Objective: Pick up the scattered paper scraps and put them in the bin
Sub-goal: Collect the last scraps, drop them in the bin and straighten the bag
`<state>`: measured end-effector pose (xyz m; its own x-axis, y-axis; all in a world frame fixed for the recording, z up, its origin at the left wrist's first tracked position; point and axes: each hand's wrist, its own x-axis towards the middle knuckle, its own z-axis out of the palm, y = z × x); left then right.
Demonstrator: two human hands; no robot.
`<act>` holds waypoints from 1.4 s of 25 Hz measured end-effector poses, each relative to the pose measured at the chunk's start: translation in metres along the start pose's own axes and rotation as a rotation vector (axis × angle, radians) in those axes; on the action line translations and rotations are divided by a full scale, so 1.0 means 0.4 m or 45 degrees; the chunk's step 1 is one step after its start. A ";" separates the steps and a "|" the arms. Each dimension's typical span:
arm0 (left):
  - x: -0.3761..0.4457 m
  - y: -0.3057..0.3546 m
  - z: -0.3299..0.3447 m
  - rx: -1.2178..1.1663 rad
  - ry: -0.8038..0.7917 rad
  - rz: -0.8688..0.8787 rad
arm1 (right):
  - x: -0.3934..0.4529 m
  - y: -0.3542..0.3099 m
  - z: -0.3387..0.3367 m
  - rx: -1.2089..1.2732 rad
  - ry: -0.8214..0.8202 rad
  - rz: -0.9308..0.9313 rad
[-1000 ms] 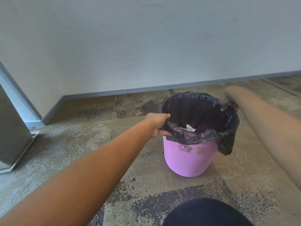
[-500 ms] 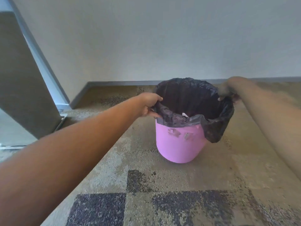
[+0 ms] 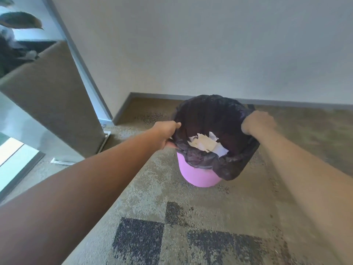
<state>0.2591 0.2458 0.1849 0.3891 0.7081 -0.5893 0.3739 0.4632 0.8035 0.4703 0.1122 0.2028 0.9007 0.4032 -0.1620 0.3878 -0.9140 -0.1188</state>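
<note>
The wall rises pale and plain behind the bin, with a grey skirting along its foot. The carpet spreads under and around the bin, mottled tan with dark speckled squares on the near side of it. Left of the bin stands a tall grey-brown panel, tilted in the wide view, with a pale frame between it and the wall.

The bin is pink and round, standing upright on the carpet just in front of the skirting. A black liner fills it and folds over the rim, hanging lowest down the bin's near-right side. Inside the bin, on the liner's bottom, lie the scraps: several white and cream torn pieces of paper heaped together, overlapping one another.

The left hand is at the bin's left rim, its grip closed on the liner edge, fingers curled over the top and thumb beneath. The right hand is at the bin's right rim, blurred, its grip closed round the liner there, knuckles upward. Both forearms reach in from the near side of the bin.
</note>
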 end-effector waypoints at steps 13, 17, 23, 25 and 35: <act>-0.168 0.236 -0.029 -0.044 0.156 -0.206 | -0.008 -0.084 -0.311 -0.066 -0.139 -0.222; -0.130 0.273 -0.069 -0.048 0.193 -0.249 | 0.037 -0.168 -0.314 -0.088 -0.160 -0.273; 0.039 0.334 -0.172 0.078 0.201 -0.339 | 0.140 -0.338 -0.209 -0.135 -0.150 -0.373; 0.112 0.356 -0.215 0.134 0.236 -0.346 | 0.186 -0.409 -0.167 -0.099 -0.154 -0.367; 0.560 0.441 -0.459 0.355 0.381 -0.317 | 0.439 -0.837 0.039 0.018 -0.253 -0.408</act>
<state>0.2575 0.5838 0.2102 0.0145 0.7352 -0.6777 0.6527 0.5065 0.5634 0.4955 0.4896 0.1989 0.6781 0.6704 -0.3011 0.6395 -0.7402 -0.2078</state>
